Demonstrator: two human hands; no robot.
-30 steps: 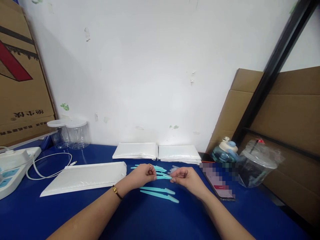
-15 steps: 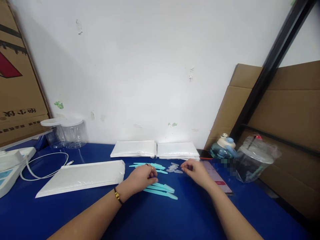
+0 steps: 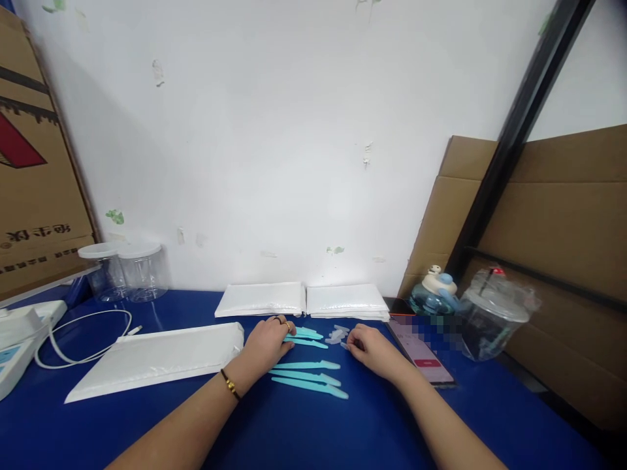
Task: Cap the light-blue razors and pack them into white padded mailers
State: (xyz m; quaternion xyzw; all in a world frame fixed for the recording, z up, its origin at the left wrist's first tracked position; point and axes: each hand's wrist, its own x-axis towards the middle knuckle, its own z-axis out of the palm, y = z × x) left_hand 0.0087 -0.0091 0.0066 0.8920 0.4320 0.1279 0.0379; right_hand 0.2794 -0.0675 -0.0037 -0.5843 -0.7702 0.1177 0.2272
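Note:
My left hand (image 3: pixel 269 339) is closed over the handle ends of several turquoise eyebrow razors (image 3: pixel 308 333) lying in the back group, fingertips around a handle. Which of them it grips is partly hidden by the fingers. Nearer to me, three more turquoise eyebrow razors (image 3: pixel 306 375) lie side by side, with pale tips to the right. A small pile of translucent blade caps (image 3: pixel 337 334) sits right of the back group. My right hand (image 3: pixel 368 348) is at this pile's right edge, thumb and forefinger pinched on one clear cap (image 3: pixel 344 346).
White padded mailers (image 3: pixel 259 300) stand against the wall, another stack (image 3: pixel 347 300) beside them. One long mailer (image 3: pixel 161 356) lies left. A phone (image 3: pixel 424 352), a blue glass teapot-like vessel (image 3: pixel 434 294) and a bagged cup (image 3: pixel 492 320) are right. Clear jars (image 3: pixel 144 274) and a white cable (image 3: pixel 88 359) are far left.
My left hand has moved back and left from the front razors to the back group. My right hand has come down to the caps and pinched one. The camera view has tilted slightly.

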